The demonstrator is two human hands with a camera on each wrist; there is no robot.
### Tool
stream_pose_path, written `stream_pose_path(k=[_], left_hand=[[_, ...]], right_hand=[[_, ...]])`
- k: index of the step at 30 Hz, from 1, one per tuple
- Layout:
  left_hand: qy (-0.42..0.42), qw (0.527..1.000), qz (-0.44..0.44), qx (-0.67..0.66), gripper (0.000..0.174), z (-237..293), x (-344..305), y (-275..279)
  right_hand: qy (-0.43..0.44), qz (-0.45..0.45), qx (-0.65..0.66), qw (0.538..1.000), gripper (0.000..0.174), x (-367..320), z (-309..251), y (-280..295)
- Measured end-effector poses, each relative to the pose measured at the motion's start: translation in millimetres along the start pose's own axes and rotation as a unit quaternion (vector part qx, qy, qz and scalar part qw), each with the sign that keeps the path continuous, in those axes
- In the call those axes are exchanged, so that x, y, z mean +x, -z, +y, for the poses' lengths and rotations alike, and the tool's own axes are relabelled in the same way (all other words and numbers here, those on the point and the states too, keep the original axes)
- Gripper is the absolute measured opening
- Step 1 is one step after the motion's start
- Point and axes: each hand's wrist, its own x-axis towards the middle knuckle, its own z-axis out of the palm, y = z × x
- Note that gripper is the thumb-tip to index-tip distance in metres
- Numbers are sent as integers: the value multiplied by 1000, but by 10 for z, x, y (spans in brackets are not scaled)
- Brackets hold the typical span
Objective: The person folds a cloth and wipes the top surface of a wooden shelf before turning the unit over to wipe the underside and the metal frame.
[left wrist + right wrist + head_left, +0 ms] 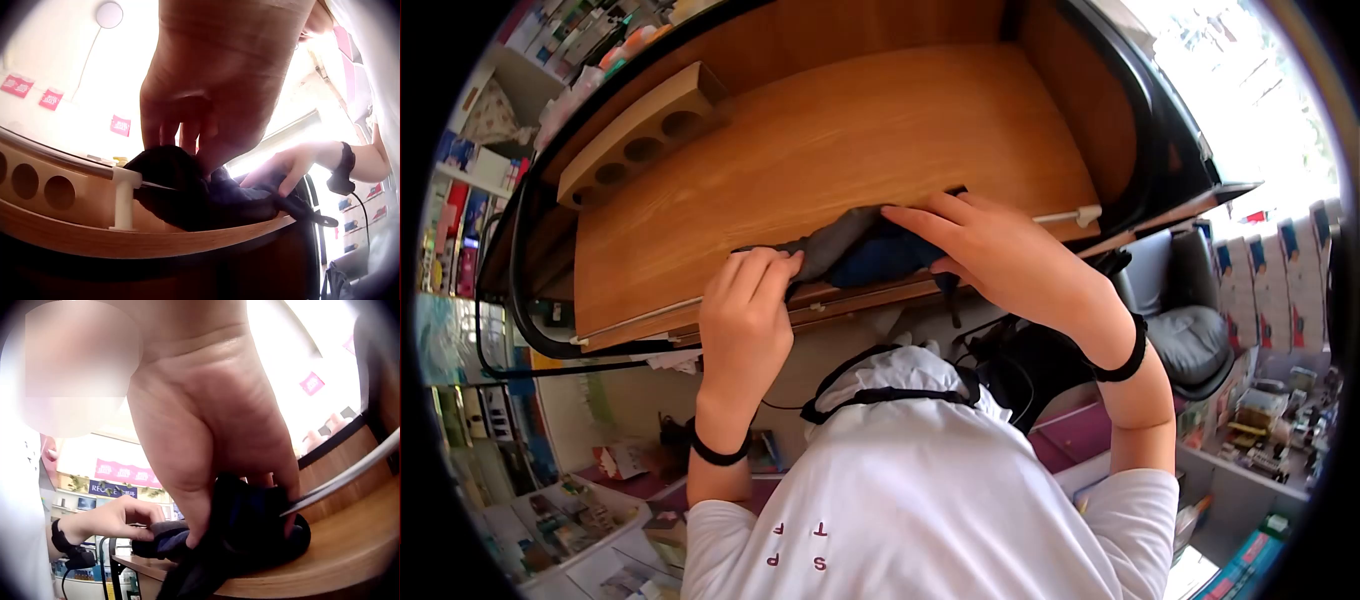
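The cloth (862, 256) is grey and dark blue.

At frame centre, the cloth (875, 262) lies along the lower edge of the bench (850, 130), between left hand (745, 310) and right hand (995, 245); a block (625, 133) sits upper left, a chair (1190, 345) stands right.

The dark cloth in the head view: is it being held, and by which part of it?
Yes: the left hand pinches the dark cloth at its left end, and the right hand grips it near its right end.
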Motion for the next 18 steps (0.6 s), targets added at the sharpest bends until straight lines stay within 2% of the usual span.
stream_pose_path(k=[1, 2, 3, 4, 6, 7, 9, 11, 12, 13, 14, 15, 17, 18], left_hand=[[8, 1000, 12, -1, 18, -8, 40, 15], [0, 1000, -16, 1, 18, -17, 73, 49], [-7, 999, -46, 1, 19, -21, 94, 85], [2, 999, -39, -1, 19, -27, 131, 135], [1, 999, -34, -20, 31, -80, 249, 256], [10, 999, -27, -20, 31, -118, 303, 303], [-33, 990, 109, 83, 24, -222, 400, 384], [-12, 986, 135, 97, 26, -369, 406, 433], [8, 986, 124, 113, 26, -463, 373, 442], [27, 985, 113, 129, 26, -553, 329, 460], [74, 990, 42, 110, 21, -613, 252, 484], [75, 990, 43, 112, 21, -724, 151, 475], [111, 990, -90, 17, 25, -940, -15, 404], [159, 978, -137, -6, 25, -950, -38, 399]], right_hand=[[-3, 11, 38, 999, 65, 19, 36, 23], [-7, 21, 79, 997, 61, 31, 51, 65], [-2, 13, 72, 997, 61, 56, 80, 126], [30, 9, 54, 998, 58, 111, 121, 210], [71, 1, 27, 997, 56, 275, 123, 415], [74, 36, -12, 997, 52, 357, 71, 559], [84, 126, -96, 984, 44, 540, -65, 751], [127, 180, -118, 968, 42, 807, -96, 784], [135, 176, -117, 968, 42, 920, -66, 738], [163, 109, -113, 974, 44, 1028, -10, 646], [189, 45, -110, 975, 46, 1117, 33, 545], [191, 46, -110, 974, 46, 1212, 30, 431], [167, -9, -62, 984, 49, 1440, -33, 183], [168, -26, -93, 981, 54, 1542, -60, 84]])
